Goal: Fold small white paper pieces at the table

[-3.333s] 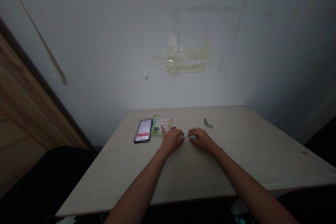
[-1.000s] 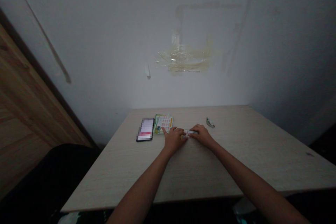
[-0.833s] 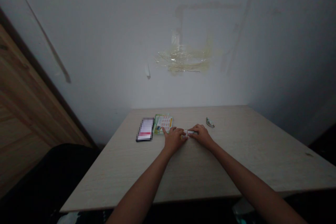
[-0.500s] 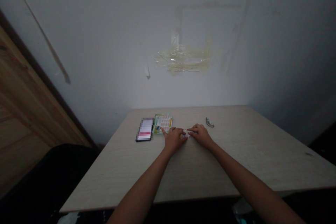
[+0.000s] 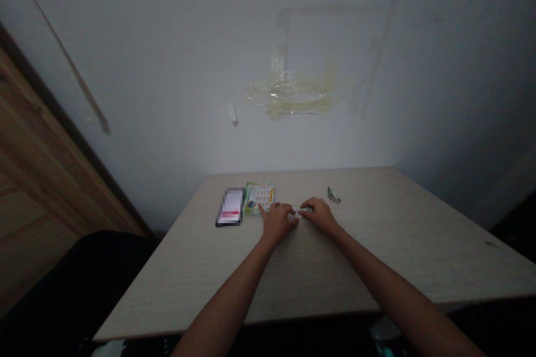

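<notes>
Between my two hands, low over the table, is a small whitish printed piece (image 5: 296,212), perhaps folded paper; my fingers cover much of it. My left hand (image 5: 278,223) is closed on its left end, with the thumb side toward a green and white printed packet (image 5: 260,198). From the other side, my right hand (image 5: 320,215) pinches the right end of the same piece. A phone (image 5: 230,207) with a blurred-out screen lies left of the packet. Beyond my right hand lies a small crumpled green and white strip (image 5: 334,194).
The pale wooden table (image 5: 355,268) meets a grey wall (image 5: 167,67) bearing old adhesive tape (image 5: 299,95). A dark chair-like shape (image 5: 104,279) stands at the left, below wooden boards (image 5: 50,145). Something pale shows under the table's front edge at the right.
My right fingers have shifted slightly on the small printed piece. My left hand stays almost where it was. The whole view has moved a little; the phone, packet and strip lie as before.
</notes>
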Action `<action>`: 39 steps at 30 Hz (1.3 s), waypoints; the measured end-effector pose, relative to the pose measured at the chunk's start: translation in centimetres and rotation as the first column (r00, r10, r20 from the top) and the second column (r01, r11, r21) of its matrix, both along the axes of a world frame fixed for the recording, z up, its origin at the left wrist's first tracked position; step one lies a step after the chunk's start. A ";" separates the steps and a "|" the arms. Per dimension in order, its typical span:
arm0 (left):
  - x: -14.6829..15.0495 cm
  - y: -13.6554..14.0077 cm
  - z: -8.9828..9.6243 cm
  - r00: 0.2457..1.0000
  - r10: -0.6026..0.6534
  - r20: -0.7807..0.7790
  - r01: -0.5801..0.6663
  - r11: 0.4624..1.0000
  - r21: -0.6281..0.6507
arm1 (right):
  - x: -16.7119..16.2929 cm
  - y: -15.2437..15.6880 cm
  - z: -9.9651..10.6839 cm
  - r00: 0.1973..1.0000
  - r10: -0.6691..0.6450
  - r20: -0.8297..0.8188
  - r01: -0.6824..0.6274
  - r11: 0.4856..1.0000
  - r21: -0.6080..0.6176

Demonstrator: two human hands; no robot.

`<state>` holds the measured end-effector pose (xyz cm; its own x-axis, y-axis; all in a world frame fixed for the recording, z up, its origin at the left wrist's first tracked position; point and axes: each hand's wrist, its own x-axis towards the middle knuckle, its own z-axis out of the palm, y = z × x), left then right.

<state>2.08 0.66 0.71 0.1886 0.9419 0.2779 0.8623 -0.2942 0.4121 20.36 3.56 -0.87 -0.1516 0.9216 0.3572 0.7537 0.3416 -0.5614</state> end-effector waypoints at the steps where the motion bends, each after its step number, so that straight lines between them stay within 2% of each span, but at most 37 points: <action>1: 0.0 0.0 0.0 1.000 0.001 -0.007 -0.001 1.000 -0.001 | 0.0 0.0 0.0 1.000 -0.003 -0.008 0.003 1.000 0.003; 9: -0.1 0.0 -0.4 1.000 -0.009 0.003 0.009 1.000 0.029 | 0.5 0.5 -0.6 0.996 0.064 -0.065 -0.063 0.998 0.032; 14: -0.3 0.0 -0.5 0.999 -0.028 0.035 0.026 0.999 0.042 | 0.4 0.6 -0.7 0.999 0.040 -0.037 -0.039 0.999 0.031; 29: -0.3 -0.2 -0.1 0.996 -0.017 -0.089 0.022 0.998 0.053 | -0.2 0.1 -0.1 0.999 -0.018 -0.028 0.018 1.000 -0.013; 39: -0.3 -0.2 0.1 0.998 -0.036 -0.054 0.036 0.999 0.013 | -0.2 0.3 -0.4 0.999 -0.021 -0.032 0.021 1.000 0.002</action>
